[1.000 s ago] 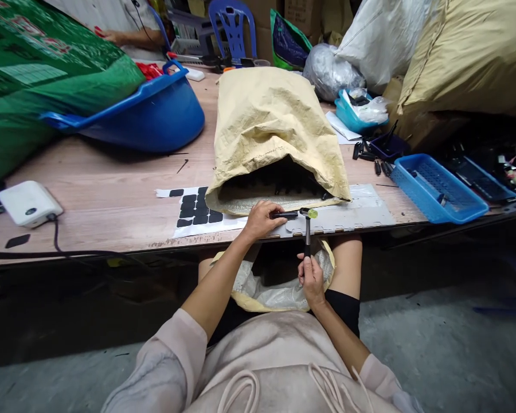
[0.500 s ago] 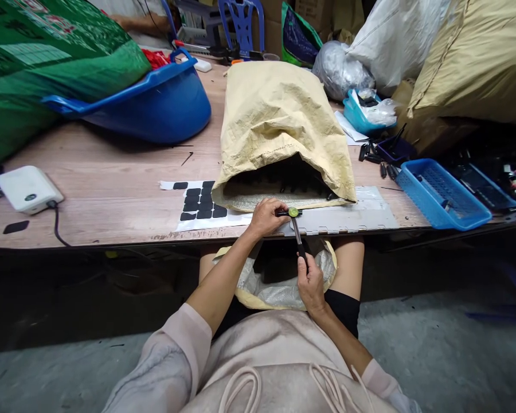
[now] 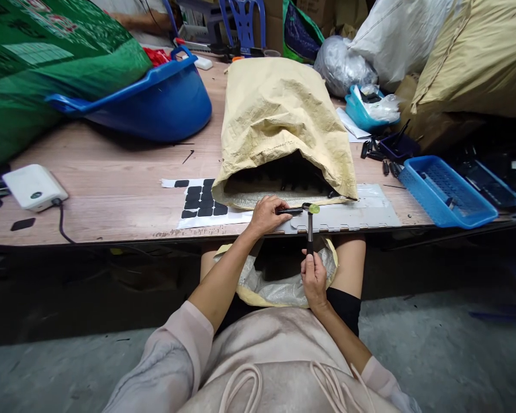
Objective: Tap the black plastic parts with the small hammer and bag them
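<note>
My left hand [image 3: 267,214] rests on the table edge, fingers closed on a small black rod-shaped part [image 3: 289,211] lying on a grey plastic sheet [image 3: 361,213]. In my right hand [image 3: 314,279], below the table edge, is a small hammer [image 3: 310,228] gripped by its black handle. The hammer's yellow-green head sits just right of the black part's end. A tan woven sack [image 3: 279,123] lies open towards me, with dark parts inside its mouth. Another sack [image 3: 279,287] with a white liner lies open on my lap.
A sheet of black pads [image 3: 200,203] lies left of my hand. A blue basin [image 3: 155,103] and green sack [image 3: 38,63] stand at the left, with a white box [image 3: 34,186] and cable. Blue trays [image 3: 447,189] and bags crowd the right. Another person's arm [image 3: 133,22] shows far back.
The hammer head lay on the black part half a second ago. It has now swung off to the right, with the handle upright again. My left hand has kept its hold.
</note>
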Motion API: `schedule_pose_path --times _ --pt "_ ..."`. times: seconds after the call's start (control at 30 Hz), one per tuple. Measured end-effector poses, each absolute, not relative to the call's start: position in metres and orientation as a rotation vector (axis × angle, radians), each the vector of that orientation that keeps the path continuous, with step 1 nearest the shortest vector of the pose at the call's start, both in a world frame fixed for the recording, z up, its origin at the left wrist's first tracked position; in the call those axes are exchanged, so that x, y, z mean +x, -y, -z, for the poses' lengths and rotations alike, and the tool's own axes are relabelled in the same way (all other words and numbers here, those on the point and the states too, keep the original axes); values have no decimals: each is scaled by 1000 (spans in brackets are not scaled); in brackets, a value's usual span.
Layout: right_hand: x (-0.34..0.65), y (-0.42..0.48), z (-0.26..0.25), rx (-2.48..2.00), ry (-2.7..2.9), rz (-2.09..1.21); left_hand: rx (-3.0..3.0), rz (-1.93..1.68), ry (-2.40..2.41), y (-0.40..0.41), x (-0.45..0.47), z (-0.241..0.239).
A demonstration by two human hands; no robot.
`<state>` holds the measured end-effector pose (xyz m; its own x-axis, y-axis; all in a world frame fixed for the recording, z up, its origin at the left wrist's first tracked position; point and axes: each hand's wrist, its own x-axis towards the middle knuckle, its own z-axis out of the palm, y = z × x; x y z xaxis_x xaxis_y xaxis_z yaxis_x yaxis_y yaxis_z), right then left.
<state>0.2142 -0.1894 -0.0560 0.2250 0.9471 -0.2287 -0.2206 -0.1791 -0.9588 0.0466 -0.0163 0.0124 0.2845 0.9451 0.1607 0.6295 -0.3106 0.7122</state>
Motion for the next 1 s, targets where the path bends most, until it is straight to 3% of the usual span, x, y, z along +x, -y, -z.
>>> schedule_pose_path --times 0.1,0.37,0.73,1.0 --pt "214 187 56 -1273 747 -1175 2053 -784 -1400 17 45 -12" --pt "221 182 60 -1011 602 -1404 2069 -798 -1363 19 42 -14" --pt "219 175 67 -970 592 -1443 2085 -764 -1308 19 38 -18" --pt "219 175 69 -985 579 -1407 2384 -822 -1065 74 30 -16"
